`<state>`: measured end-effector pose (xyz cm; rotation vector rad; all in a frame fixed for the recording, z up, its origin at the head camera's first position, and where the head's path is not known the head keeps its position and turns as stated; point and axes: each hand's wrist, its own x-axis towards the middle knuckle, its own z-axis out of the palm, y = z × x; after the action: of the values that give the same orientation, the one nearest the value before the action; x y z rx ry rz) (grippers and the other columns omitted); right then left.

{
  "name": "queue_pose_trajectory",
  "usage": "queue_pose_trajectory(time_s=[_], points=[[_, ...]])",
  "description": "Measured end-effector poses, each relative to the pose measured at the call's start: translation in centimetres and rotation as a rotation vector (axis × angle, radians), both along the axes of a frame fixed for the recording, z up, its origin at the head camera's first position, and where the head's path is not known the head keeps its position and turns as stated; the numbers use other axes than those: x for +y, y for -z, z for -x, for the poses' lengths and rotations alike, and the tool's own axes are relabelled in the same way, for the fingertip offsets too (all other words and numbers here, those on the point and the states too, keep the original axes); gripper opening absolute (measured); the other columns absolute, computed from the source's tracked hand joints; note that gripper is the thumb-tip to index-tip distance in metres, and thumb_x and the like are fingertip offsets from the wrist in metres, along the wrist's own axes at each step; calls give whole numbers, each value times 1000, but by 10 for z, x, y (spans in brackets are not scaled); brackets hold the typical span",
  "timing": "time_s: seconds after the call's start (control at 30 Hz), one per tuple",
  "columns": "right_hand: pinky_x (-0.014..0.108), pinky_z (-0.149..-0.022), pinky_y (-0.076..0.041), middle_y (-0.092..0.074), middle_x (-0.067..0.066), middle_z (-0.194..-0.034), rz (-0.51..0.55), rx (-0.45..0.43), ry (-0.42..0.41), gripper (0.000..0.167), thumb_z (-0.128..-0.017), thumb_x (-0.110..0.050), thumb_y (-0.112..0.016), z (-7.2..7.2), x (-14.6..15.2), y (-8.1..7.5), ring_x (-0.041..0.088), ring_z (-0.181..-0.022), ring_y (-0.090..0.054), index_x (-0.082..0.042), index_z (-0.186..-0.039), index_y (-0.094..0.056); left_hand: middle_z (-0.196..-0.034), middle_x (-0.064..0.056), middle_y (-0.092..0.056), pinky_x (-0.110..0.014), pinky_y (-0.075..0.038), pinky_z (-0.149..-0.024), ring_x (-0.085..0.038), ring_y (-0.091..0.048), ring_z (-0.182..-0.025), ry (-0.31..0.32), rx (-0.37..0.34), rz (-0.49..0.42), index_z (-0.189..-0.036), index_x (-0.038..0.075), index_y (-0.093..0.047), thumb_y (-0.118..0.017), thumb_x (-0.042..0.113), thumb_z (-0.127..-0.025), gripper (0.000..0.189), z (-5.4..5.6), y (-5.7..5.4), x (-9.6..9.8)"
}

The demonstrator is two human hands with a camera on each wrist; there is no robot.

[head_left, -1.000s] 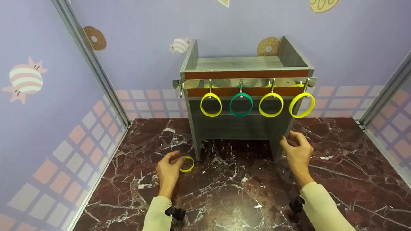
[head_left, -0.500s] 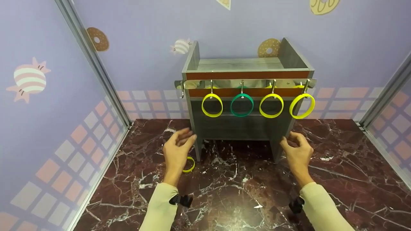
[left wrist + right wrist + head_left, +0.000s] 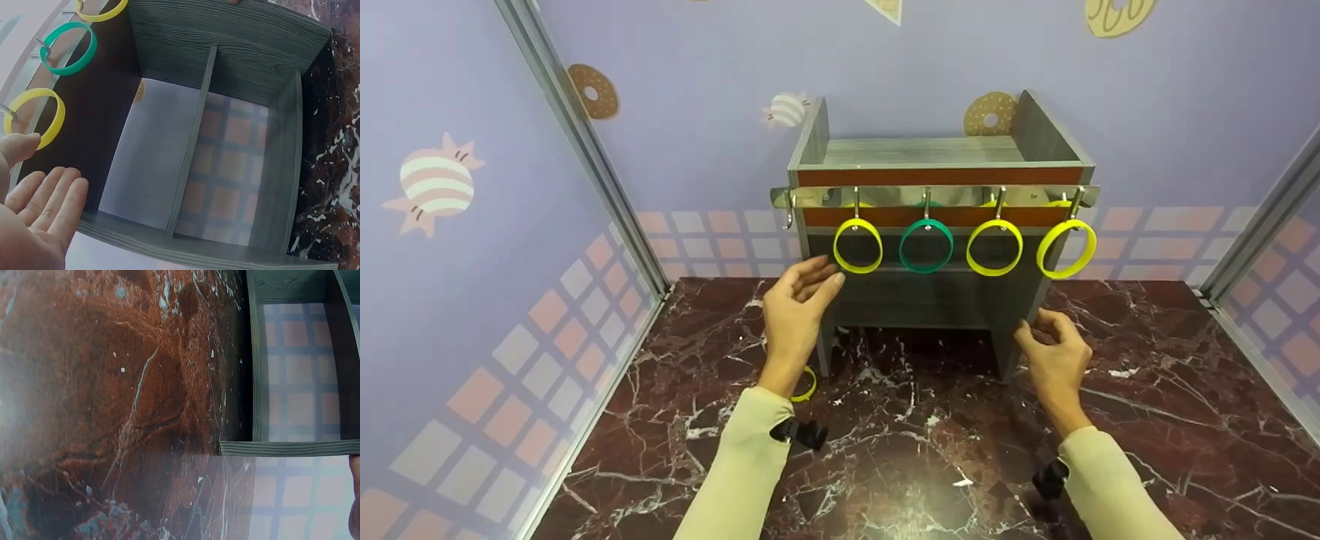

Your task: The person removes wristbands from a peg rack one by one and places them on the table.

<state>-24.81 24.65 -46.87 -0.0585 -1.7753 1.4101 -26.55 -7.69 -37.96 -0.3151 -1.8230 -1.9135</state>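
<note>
A grey wood-grain shelf (image 3: 915,300) stands on the marbled surface, with a metal hook rail across its front. From the hooks hang a leftmost yellow ring (image 3: 858,246), a green ring (image 3: 926,245) and two more yellow rings (image 3: 994,247) farther right. My left hand (image 3: 799,315) is raised below and left of the leftmost yellow ring, fingers loose, holding nothing. In the left wrist view, the thumb (image 3: 22,147) overlaps that ring's lower edge; contact is unclear. At the shelf's right side panel, my right hand (image 3: 1056,356) pinches the edge between thumb and fingers.
Another yellow ring (image 3: 805,384) lies on the marbled surface (image 3: 900,450) by the shelf's left foot, partly behind my left wrist. The rail's leftmost hook (image 3: 789,210) carries no ring. Patterned walls (image 3: 682,112) enclose the back and sides.
My left hand has left the yellow ring on the surface and risen up and rightward toward the leftmost hanging ring. The right hand stays at the side panel. The view has shifted slightly.
</note>
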Motion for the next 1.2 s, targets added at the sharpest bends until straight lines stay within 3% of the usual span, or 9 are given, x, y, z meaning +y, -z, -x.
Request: queue_pose_trajectory(time_s=[0.27, 0.7, 1.2], points=[[13, -71, -56, -73, 28, -95, 1, 0, 7, 17, -84, 17, -74, 1, -1, 0, -3, -79, -67, 17, -101, -72, -113, -21, -76, -34, -62, -86, -27, -76, -97, 50, 2, -100, -120, -8, -73, -80, -2, -92, 29, 5, -11, 6], [12, -71, -56, -72, 27, -95, 2, 10, 6, 17, -84, 18, -74, 2, 1, 1, -4, -79, -68, 18, -101, -72, -101, -21, -77, -35, -63, -79, -20, -76, -85, 47, 88, -154, -112, -12, -73, -78, -9, -91, 21, 4, -28, 12], [11, -69, -55, -72, 28, -94, -5, 24, 7, 17, -84, 17, -74, 3, 0, 2, -5, -78, -68, 18, -100, -71, -100, -21, -77, -38, -64, -80, -22, -77, -86, 41, 187, -200, -110, -9, -75, -79, -10, -90, 20, -16, -53, 8]])
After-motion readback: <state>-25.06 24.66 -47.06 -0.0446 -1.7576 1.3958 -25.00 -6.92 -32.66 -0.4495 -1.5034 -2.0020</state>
